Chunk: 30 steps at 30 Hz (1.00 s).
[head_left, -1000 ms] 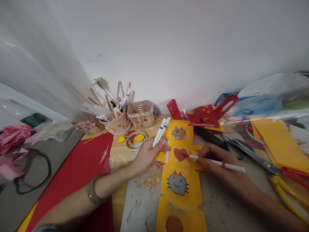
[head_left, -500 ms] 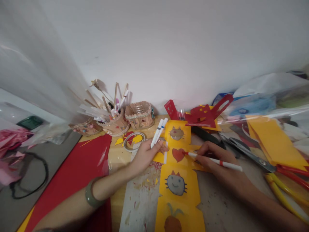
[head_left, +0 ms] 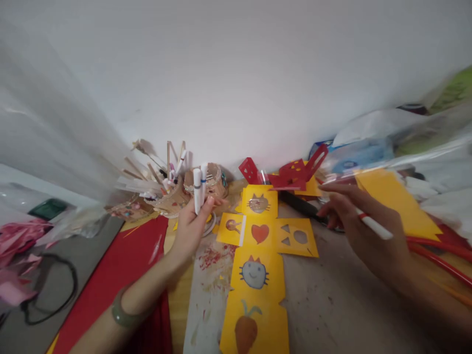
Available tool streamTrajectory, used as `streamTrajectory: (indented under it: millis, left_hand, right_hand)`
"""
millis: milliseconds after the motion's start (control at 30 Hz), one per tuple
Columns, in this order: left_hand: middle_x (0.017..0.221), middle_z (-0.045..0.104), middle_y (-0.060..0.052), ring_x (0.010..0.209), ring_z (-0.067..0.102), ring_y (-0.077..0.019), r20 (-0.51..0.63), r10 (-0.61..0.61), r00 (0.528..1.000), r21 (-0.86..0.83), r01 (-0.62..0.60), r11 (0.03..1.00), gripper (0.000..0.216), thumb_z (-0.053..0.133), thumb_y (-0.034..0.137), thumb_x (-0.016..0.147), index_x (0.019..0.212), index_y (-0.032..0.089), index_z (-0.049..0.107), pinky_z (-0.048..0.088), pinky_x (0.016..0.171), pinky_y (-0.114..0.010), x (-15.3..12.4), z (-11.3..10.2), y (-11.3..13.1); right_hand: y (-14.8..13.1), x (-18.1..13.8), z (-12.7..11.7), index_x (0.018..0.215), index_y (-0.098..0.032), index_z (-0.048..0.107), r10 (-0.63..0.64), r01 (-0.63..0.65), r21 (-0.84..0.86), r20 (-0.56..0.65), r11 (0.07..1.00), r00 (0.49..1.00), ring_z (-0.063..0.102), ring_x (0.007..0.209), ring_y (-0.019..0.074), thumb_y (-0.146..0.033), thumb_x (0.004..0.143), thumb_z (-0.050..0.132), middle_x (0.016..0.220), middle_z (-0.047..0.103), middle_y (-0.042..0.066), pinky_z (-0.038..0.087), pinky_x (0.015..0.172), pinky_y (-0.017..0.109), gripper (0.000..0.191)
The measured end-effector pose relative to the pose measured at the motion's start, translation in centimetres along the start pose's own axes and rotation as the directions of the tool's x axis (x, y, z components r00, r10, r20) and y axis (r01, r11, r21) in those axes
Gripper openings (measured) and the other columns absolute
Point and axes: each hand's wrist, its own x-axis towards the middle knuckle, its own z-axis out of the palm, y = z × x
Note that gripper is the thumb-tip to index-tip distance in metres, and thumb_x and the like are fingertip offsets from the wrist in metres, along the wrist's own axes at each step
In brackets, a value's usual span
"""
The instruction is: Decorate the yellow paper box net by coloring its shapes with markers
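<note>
- Yellow card, a cross-shaped cutout [head_left: 260,250], lies flat between your hands; it looks light, thin and easily creased, so steady it by a plain edge, clear of the red heart [head_left: 260,233].
- Your right hand [head_left: 368,246], raised right of the card, has its fingers clamped on a red-banded marker [head_left: 376,226]; its tip is too blurred to make out.
- That barrel seems light, rigid and rather slippery; pinch it near the tip for control.
- Your left hand [head_left: 190,223], left of the card, grips two white markers [head_left: 197,191] nearly upright; they could slide against each other.
- Farther out: red cut paper [head_left: 295,174] behind, decorated pots [head_left: 169,204] behind left, red handles [head_left: 438,253] to the right.
</note>
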Motion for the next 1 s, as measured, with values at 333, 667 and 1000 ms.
streamTrajectory:
  millis: [333, 667, 1000]
  left_hand:
    - [0.057, 0.057, 0.0, 0.055, 0.054, -0.0139, 0.06, -0.282, 0.958, 0.078, 0.277, 0.958, 0.038, 0.062, 0.053, 0.067, 0.062, 0.014, 0.059, 0.042, 0.057, -0.024, 1.2, -0.7, -2.8]
    - [0.065, 0.06, -0.002, 0.06, 0.056, -0.0123, 0.066, -0.302, 0.951, -0.197, 0.309, 0.93, 0.038, 0.067, 0.051, 0.064, 0.063, 0.013, 0.059, 0.043, 0.058, -0.023, 0.5, -0.4, -1.6]
    - [0.083, 0.067, -0.008, 0.078, 0.063, -0.0194, 0.14, -0.165, 0.976, -0.354, 0.204, 0.913, 0.042, 0.066, 0.054, 0.066, 0.073, 0.013, 0.061, 0.048, 0.07, -0.028, -2.4, -0.2, 2.2]
  right_hand:
    - [0.5, -1.0, 1.0, 0.09, -0.022, 0.05, -0.037, 0.214, -0.413, 0.395, 0.885, 0.918, 0.064, 0.061, 0.0261, -0.034, 0.08, 0.046, 0.077, 0.069, 0.007, 0.035, 0.049, 0.03, 0.016]
    - [-2.2, -2.0, -1.9, 0.086, -0.025, 0.053, -0.193, 0.191, 0.034, 0.114, 0.981, 0.975, 0.059, 0.066, 0.0195, -0.034, 0.08, 0.055, 0.077, 0.06, 0.002, 0.045, 0.064, 0.032, 0.011]
    - [-2.9, -2.5, -4.8, 0.086, -0.025, 0.055, -0.2, 0.204, 0.026, -0.099, 0.979, 0.975, 0.061, 0.072, 0.0209, -0.028, 0.078, 0.06, 0.086, 0.061, 0.004, 0.045, 0.065, 0.033, 0.01]
